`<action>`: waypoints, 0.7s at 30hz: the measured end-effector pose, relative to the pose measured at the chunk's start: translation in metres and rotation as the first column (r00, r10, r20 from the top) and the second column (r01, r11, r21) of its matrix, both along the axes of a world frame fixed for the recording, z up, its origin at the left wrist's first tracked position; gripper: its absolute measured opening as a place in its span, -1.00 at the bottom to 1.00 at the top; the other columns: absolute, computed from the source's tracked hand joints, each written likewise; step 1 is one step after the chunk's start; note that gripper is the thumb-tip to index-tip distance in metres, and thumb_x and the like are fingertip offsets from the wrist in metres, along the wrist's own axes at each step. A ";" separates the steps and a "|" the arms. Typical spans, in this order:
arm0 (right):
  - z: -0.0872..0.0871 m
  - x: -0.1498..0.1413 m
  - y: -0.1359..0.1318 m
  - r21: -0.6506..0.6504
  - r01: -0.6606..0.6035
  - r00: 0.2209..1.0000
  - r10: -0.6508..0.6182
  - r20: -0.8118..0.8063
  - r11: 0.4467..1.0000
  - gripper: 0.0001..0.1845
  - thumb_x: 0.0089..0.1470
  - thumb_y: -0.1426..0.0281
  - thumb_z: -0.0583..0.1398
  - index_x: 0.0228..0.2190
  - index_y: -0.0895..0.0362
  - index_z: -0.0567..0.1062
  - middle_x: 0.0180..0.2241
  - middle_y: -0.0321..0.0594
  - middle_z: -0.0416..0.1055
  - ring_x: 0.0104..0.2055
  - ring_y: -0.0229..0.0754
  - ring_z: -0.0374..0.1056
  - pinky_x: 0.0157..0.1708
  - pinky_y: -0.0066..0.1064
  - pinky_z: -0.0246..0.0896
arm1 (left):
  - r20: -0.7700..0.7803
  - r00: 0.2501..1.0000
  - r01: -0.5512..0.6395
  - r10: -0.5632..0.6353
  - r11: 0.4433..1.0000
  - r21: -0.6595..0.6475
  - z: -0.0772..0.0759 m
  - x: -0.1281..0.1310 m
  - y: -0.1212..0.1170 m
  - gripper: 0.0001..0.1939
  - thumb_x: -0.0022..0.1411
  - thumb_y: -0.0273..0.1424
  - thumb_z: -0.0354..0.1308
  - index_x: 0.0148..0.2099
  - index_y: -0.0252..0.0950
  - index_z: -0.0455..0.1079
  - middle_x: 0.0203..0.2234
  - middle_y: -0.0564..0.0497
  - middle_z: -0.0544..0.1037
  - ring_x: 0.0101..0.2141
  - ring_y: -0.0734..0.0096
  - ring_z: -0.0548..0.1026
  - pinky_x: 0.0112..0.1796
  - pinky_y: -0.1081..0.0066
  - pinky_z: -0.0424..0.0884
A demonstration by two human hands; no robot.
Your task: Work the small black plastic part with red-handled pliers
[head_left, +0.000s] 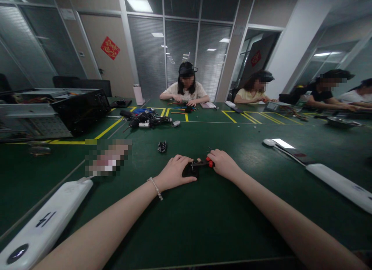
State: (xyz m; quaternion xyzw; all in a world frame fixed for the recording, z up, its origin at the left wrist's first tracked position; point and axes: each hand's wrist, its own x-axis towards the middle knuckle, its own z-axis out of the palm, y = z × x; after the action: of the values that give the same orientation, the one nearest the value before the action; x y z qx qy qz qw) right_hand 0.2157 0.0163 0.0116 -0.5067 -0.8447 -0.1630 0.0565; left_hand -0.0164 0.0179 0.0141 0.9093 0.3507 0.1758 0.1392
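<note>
My left hand, with a beaded bracelet on its wrist, grips a small black part low over the green table. Pliers with red handles are in my closed right hand. Their dark jaws point left and meet the upper edge of the black part; whether they pinch it I cannot tell. Another small dark part with pale edges lies on the table beyond my left hand.
A heap of tools and cables lies farther back. An opened black computer case stands at left, near a pink bottle. White long-handled devices flank my arms. Several co-workers sit across the green table, one person directly opposite.
</note>
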 end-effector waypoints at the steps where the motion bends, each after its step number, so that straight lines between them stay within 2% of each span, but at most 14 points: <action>1: 0.000 0.000 0.000 -0.001 -0.003 1.000 0.003 -0.003 1.000 -0.73 -0.19 0.61 0.06 -0.35 0.21 0.38 -0.32 -0.12 0.33 -0.29 -0.16 0.18 -0.32 -0.39 0.05 | -0.001 1.000 0.001 -0.001 1.000 -0.003 0.000 0.000 0.000 -0.39 0.03 0.02 0.05 0.05 -0.20 0.16 -0.06 -0.03 0.32 -0.05 0.14 0.21 -0.11 0.19 0.20; 14: 0.000 0.001 -0.001 0.008 -0.003 1.000 0.003 -0.008 1.000 -0.70 -0.19 0.61 0.07 -0.32 0.19 0.39 -0.30 -0.13 0.35 -0.25 -0.15 0.20 -0.25 -0.35 0.04 | -0.010 1.000 -0.016 0.016 0.999 -0.028 0.002 -0.001 -0.001 -0.39 0.02 0.04 0.04 0.05 -0.17 0.15 -0.03 -0.01 0.30 -0.04 0.15 0.20 -0.11 0.19 0.20; 21: 0.002 0.000 -0.001 -0.003 0.009 1.000 -0.009 -0.009 1.000 -0.70 -0.19 0.61 0.08 -0.32 0.19 0.39 -0.30 -0.13 0.35 -0.26 -0.16 0.21 -0.28 -0.36 0.04 | -0.016 1.000 -0.013 0.012 0.999 -0.040 0.003 0.000 -0.001 -0.39 0.02 0.02 0.06 0.05 -0.18 0.16 -0.04 -0.03 0.30 -0.04 0.13 0.20 -0.11 0.18 0.20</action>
State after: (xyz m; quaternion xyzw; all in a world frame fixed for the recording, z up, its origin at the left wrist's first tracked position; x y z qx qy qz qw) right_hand 0.2154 0.0153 0.0133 -0.5115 -0.8423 -0.1596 0.0590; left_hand -0.0166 0.0166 0.0174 0.9054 0.3609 0.1625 0.1533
